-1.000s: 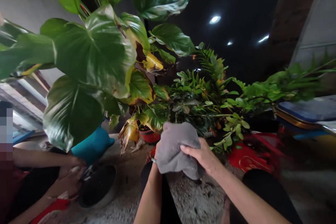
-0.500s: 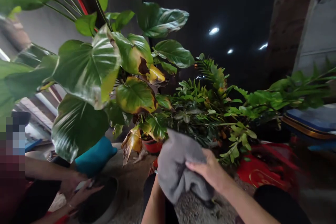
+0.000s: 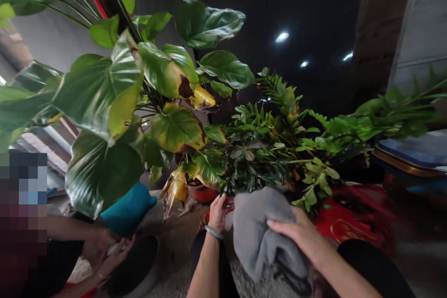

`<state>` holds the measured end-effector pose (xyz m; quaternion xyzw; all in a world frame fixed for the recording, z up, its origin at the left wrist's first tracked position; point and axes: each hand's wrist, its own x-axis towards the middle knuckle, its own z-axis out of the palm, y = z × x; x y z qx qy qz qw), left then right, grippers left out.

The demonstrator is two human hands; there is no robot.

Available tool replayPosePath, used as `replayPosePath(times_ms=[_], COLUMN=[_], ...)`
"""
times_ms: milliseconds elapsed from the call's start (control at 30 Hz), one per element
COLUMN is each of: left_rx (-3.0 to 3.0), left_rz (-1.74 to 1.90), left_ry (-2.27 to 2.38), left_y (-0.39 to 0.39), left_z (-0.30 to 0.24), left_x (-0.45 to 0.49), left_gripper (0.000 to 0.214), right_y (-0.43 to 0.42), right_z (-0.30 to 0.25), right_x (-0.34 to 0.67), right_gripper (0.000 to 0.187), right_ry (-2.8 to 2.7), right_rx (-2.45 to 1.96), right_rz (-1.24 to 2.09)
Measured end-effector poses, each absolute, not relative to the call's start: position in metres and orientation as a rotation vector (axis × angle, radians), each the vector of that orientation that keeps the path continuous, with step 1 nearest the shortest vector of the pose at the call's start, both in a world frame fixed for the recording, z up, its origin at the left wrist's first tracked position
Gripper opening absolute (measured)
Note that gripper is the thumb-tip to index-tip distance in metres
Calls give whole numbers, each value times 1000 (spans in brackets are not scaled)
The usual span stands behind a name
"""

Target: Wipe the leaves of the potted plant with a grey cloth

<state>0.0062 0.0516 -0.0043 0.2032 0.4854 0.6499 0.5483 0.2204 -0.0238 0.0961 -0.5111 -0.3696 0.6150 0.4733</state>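
A grey cloth (image 3: pixel 260 228) hangs bunched low in the middle of the head view. My right hand (image 3: pixel 302 235) lies over its right side, fingers closed on the fabric. My left hand (image 3: pixel 219 212), with a bracelet at the wrist, is raised beside the cloth's left edge, fingers loosely curled, touching the cloth's edge near the leaves. Directly behind stands a big-leaved plant (image 3: pixel 115 98) with yellowing, brown-edged leaves, and a bushy small-leaved plant (image 3: pixel 279 144) to its right.
Another person sits at the lower left, both hands (image 3: pixel 108 253) over a dark round pot (image 3: pixel 138 267). A teal pot (image 3: pixel 127 207) stands behind it. Red pots (image 3: pixel 344 223) sit at the right. The floor is rough concrete (image 3: pixel 171 242).
The cloth has moved right and down with my right hand. My left hand has come out from under the cloth and now shows beside it. The view has tilted slightly.
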Motion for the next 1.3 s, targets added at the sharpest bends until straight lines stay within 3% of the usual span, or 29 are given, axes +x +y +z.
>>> replayPosePath(times_ms=[100,167,333,467,600,733,867,1067,1200,1300], left_rx=[494,488,479,436,330,231,304,429,569,600], left_rz=[1538,1542,1562,1587,1605,1483,1352,1439,1372,1296], left_ry=[1161,1177,1209,1196,1179,1260,1198,1123,1135,1127], left_y=[51,51,51,49,45,36,24,21,30,36], left_z=[-2,-1,-3,-2,5,14,18,31,38,38], left_x=[10,12,13,6,4,20,41,51,54,57], left_gripper=[45,45,47,50,44,36,42,51,45,43], right_y=[13,39,23,-32,-29,18,23,-37,-18,16], right_z=[131,138,93,65,95,129,109,80,118,130], right_x=[232,233,224,235,254,258,243,231,238,244], right_gripper=[42,38,23,36,46,38,20,30,39,36], right_ry=[-649,-509,-379,-408,-328,-268,-192,-259,-298,-286], right_rx=[-1137,-1070,-1200,-1313,-1174,-978,-1014,-1112,-948,-863], right_rz=[1333,1256,1398,1539,1547,1366,1569,1799,1612,1507])
